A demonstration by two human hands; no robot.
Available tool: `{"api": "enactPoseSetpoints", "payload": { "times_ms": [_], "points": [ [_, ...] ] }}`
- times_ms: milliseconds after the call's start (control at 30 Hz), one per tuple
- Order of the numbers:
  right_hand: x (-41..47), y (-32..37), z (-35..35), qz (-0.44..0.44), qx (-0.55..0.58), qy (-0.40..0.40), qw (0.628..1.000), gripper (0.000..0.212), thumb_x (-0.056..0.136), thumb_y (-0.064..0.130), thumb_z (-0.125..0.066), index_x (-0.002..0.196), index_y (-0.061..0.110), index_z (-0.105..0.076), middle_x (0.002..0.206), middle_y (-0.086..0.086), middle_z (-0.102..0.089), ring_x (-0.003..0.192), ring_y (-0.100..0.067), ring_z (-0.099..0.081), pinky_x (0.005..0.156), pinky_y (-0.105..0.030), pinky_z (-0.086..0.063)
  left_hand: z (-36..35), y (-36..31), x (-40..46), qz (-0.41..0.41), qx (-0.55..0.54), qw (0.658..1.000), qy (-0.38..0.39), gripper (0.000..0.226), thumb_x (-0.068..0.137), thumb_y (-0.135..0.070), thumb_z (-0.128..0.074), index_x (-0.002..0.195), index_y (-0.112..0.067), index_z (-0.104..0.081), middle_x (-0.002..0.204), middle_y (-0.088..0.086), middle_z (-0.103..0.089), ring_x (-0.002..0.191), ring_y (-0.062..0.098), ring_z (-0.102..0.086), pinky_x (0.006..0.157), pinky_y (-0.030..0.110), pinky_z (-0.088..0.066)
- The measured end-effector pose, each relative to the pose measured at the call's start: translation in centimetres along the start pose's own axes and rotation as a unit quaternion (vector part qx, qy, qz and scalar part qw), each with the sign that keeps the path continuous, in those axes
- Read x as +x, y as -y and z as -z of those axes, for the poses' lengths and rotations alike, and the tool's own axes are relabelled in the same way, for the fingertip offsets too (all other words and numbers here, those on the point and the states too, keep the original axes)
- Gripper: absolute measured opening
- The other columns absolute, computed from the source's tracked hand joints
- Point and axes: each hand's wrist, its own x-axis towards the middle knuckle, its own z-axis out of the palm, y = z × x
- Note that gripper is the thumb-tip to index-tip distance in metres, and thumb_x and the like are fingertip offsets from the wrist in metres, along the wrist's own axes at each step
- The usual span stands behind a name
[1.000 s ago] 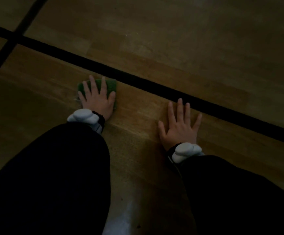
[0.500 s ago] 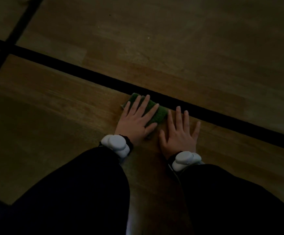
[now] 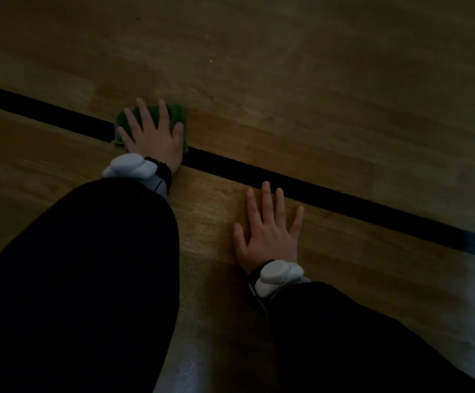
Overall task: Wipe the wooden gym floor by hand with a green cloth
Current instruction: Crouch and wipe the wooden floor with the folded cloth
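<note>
Green cloth (image 3: pixel 177 113), folded flat, under left hand (image 3: pixel 152 137)

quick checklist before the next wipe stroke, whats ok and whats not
1. Left hand flat on the green cloth: ok.
2. Cloth lying flat on the wooden floor: ok, though partly hidden under the hand.
3. Cloth sits across the black line: ok.
4. Right hand braced flat on the floor, apart from the cloth: ok.
5. Path beyond the cloth free of objects: ok.
6. Floor already clean: cannot tell, too dim.
</note>
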Motion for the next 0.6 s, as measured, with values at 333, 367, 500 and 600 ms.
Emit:
{"api": "enactPoseSetpoints", "payload": {
  "times_ms": [333,367,500,600],
  "points": [
    [0.1,0.1,0.4,0.013,-0.02,-0.009,1.0,0.081,0.077,0.056,-0.005,0.149,0.026,-0.027,0.158,-0.006,-0.019,0.146,-0.032,-0.013,0.107,-0.062,0.009,-2.9,-14.1,-5.7,-0.38,0.053,0.921,0.076,0.058,0.099,-0.055,-0.018,0.151,-0.035,-0.002,0.16,0.001,0.014,0.146,0.027,0.015,0.116,0.048,0.008],
    [0.1,-0.2,0.5,0.03,-0.021,0.018,0.999,0.087,0.073,0.058,0.003,0.151,0.027,-0.018,0.16,-0.006,-0.012,0.147,-0.033,-0.006,0.105,-0.059,0.017,-3.3,-14.7,-6.2,-0.405,0.054,0.91,0.074,0.058,0.099,-0.055,-0.018,0.151,-0.037,-0.002,0.16,0.0,0.014,0.146,0.026,0.015,0.116,0.047,0.008],
    [-0.1,0.0,0.6,0.021,0.018,0.011,1.0,0.084,0.075,0.059,-0.001,0.151,0.028,-0.021,0.16,-0.004,-0.009,0.147,-0.029,0.001,0.105,-0.055,0.02,-2.9,-13.9,-5.3,-0.435,0.061,0.894,0.089,0.058,0.099,-0.055,-0.021,0.151,-0.037,0.0,0.159,-0.003,0.015,0.146,0.023,0.015,0.117,0.043,0.007],
    [0.1,0.7,0.2,0.004,-0.015,-0.024,1.0,0.077,0.08,0.057,-0.009,0.151,0.028,-0.02,0.161,-0.001,-0.006,0.147,-0.023,-0.002,0.11,-0.06,0.009,-1.3,-12.5,-3.1,-0.387,0.071,0.914,0.097,0.06,0.1,-0.052,-0.021,0.151,-0.033,0.002,0.16,0.002,0.011,0.146,0.026,0.014,0.116,0.046,0.007]
  ]
}}
